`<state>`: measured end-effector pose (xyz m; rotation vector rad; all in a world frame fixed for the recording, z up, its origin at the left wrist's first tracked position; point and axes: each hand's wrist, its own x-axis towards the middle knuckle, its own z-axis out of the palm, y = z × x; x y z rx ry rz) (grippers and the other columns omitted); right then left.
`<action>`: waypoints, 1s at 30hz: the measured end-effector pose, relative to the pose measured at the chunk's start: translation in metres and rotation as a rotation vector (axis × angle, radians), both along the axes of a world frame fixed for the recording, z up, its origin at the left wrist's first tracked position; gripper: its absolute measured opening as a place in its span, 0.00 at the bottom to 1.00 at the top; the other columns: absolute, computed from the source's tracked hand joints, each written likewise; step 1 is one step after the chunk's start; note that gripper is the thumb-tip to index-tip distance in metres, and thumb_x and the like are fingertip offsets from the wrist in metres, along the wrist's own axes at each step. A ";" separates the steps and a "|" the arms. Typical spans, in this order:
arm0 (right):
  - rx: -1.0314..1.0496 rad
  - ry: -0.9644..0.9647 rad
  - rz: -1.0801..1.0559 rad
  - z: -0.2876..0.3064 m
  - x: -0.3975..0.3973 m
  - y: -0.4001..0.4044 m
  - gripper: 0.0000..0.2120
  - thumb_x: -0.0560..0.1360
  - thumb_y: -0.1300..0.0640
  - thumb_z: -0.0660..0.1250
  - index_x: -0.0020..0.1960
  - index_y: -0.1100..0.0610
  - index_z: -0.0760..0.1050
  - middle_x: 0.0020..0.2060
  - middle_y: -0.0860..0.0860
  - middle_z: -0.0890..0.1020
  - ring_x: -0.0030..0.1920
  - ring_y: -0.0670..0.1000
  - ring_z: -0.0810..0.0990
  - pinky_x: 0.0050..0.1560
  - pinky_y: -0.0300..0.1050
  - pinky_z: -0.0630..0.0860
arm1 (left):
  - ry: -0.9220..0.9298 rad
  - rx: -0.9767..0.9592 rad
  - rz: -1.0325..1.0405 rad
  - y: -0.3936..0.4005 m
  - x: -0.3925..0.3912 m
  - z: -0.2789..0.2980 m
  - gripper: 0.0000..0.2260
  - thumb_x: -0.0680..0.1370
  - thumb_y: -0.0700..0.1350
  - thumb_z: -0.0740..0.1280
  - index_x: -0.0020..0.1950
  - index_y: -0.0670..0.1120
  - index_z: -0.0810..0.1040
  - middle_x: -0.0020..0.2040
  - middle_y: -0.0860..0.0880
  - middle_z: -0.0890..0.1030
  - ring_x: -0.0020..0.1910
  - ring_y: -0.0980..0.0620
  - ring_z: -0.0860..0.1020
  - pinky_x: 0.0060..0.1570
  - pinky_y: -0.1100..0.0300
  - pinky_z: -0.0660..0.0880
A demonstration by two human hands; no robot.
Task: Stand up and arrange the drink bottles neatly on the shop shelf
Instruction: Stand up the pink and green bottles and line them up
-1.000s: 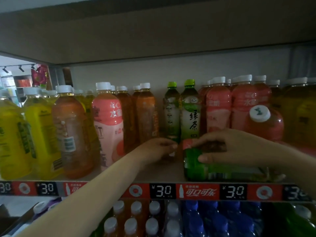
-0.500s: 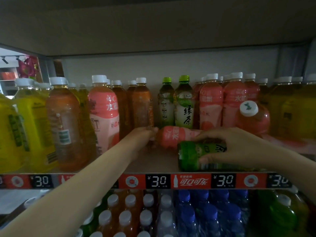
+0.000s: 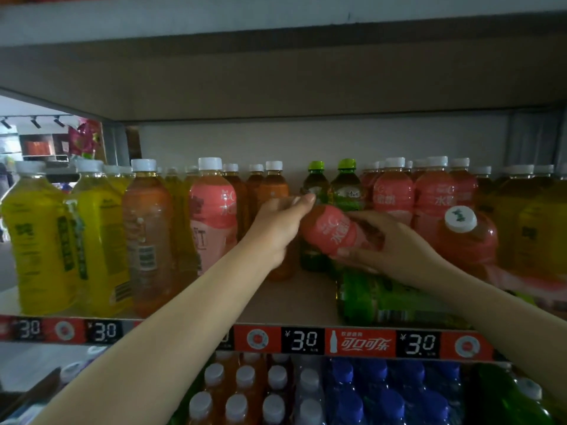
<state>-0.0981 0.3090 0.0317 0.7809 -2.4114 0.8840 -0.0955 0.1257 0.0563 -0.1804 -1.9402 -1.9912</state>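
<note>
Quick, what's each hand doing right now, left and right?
Left hand: grips the top end of the pink bottle.
Right hand: holds the same pink bottle by its lower body.

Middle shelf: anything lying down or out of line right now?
Yes. A green bottle lies on its side at the front edge. A pink bottle further right is tipped, cap facing out. Both hands hold another pink bottle tilted, not yet upright.

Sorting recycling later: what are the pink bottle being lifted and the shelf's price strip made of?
Pink bottle: seemingly clear plastic, glossy, under a pink printed wrap; highlights glint on it. Price strip: looks like printed plastic or card, slightly shiny; uncertain which.
</note>
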 end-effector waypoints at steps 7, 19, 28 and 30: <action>-0.156 -0.051 0.058 0.020 -0.013 -0.027 0.35 0.64 0.42 0.73 0.67 0.49 0.65 0.54 0.44 0.77 0.51 0.45 0.78 0.46 0.38 0.76 | 0.209 -0.228 0.138 0.008 0.003 0.044 0.18 0.76 0.52 0.67 0.58 0.40 0.79 0.54 0.44 0.82 0.54 0.48 0.79 0.58 0.51 0.75; -0.407 -0.102 0.232 0.035 -0.023 -0.060 0.27 0.66 0.44 0.72 0.62 0.47 0.69 0.48 0.38 0.78 0.47 0.38 0.77 0.42 0.32 0.73 | 0.366 -0.389 0.332 -0.001 0.003 0.075 0.10 0.73 0.56 0.70 0.35 0.52 0.79 0.38 0.51 0.81 0.42 0.51 0.81 0.48 0.52 0.79; -0.472 -0.335 0.340 0.012 -0.040 -0.087 0.28 0.68 0.47 0.72 0.65 0.53 0.69 0.55 0.49 0.80 0.52 0.45 0.80 0.48 0.40 0.78 | 0.317 -0.305 0.309 -0.021 -0.012 0.040 0.16 0.75 0.50 0.69 0.61 0.47 0.76 0.56 0.50 0.79 0.55 0.52 0.77 0.58 0.53 0.75; -0.451 -0.379 0.344 0.013 -0.043 -0.084 0.30 0.68 0.48 0.72 0.67 0.53 0.66 0.57 0.50 0.79 0.54 0.48 0.79 0.54 0.46 0.78 | 0.322 -0.290 0.279 -0.021 -0.015 0.035 0.16 0.76 0.49 0.68 0.63 0.48 0.76 0.56 0.51 0.79 0.55 0.53 0.77 0.58 0.53 0.75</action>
